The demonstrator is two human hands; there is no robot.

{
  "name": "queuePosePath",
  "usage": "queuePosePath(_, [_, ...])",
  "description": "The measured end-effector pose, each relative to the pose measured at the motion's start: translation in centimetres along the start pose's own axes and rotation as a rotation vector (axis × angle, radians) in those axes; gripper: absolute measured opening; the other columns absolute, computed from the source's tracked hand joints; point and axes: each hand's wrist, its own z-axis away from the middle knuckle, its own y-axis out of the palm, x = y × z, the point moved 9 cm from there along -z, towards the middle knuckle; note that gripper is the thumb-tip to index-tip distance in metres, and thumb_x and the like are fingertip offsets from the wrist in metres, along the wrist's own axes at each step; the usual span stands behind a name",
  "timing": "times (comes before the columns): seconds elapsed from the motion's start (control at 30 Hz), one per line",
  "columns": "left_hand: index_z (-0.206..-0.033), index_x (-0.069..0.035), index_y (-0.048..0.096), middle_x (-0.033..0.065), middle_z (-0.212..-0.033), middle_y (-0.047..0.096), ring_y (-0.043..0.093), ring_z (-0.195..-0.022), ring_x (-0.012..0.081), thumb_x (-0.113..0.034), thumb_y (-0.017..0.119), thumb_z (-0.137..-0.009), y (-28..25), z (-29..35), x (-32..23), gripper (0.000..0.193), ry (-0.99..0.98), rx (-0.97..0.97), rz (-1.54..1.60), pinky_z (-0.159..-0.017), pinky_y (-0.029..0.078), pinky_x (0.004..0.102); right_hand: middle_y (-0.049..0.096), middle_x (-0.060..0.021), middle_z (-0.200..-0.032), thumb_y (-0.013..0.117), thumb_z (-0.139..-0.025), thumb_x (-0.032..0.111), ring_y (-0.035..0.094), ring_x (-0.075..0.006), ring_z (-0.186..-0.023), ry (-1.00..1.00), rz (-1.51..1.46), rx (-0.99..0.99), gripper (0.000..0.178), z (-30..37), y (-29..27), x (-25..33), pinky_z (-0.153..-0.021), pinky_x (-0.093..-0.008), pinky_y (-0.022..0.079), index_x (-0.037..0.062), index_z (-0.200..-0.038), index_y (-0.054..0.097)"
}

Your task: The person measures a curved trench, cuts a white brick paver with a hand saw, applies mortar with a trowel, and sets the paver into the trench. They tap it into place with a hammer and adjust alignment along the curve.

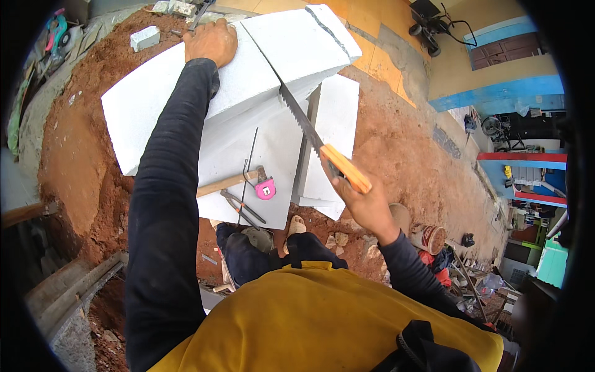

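– Where's the right hand?
– On my feed, the right hand (370, 209) is curled firmly around the saw (338, 162), whose blade reaches up-left to a cut in the white block (243, 77)
– And the left?
– I see the left hand (211, 43) loosely open, palm down, left of that cut

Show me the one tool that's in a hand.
It's the handsaw with the orange handle, held in the right hand. The hammer, pliers and pink tape measure lie unheld on the lower white block.
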Motion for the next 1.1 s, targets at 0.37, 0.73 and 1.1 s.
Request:
queuePosePath(0.37, [-0.151,-0.010,0.057,0.0151,-0.153,0.061,0.051,-0.147,0.0342,-0.041,0.038,-0.109,-1.6,0.4,-0.3,0.055,-0.008,-0.018,0.059,-0.123,0.028,0.0632,0.073,-0.0145,-0.136,0.068,-0.104,0.012,0.068,-0.0167,-0.122,-0.060,-0.013,-0.020,0.043,1.9,-0.8,-3.3,-0.103,-0.0312,0.053,0.0014,-0.146,0.063])
queuePosePath(0.73, [-0.156,-0.009,0.053,0.0160,-0.159,0.056,0.050,-0.148,0.0355,-0.042,0.038,-0.110,-1.6,0.3,-0.3,0.059,-0.015,-0.028,0.029,-0.122,0.028,0.0625,0.072,-0.0227,-0.134,0.068,-0.101,0.010,0.074,-0.0307,-0.115,0.034,-0.053,0.001,0.049,0.7,-0.2,-5.1,-0.101,-0.0342,0.056,-0.0018,-0.148,0.060])
queuePosePath(1.1, [-0.153,-0.009,0.056,0.0165,-0.156,0.058,0.051,-0.146,0.0348,-0.041,0.039,-0.110,-1.0,0.1,-0.3,0.056,-0.023,0.050,-0.002,-0.120,0.031,0.0614,0.075,-0.0258,-0.112,0.066,-0.103,0.017,0.073,-0.0301,-0.097,-0.006,0.010,0.057,0.047,-2.4,0.4,-4.5,-0.090,-0.0375,0.056,-0.0034,-0.145,0.061])
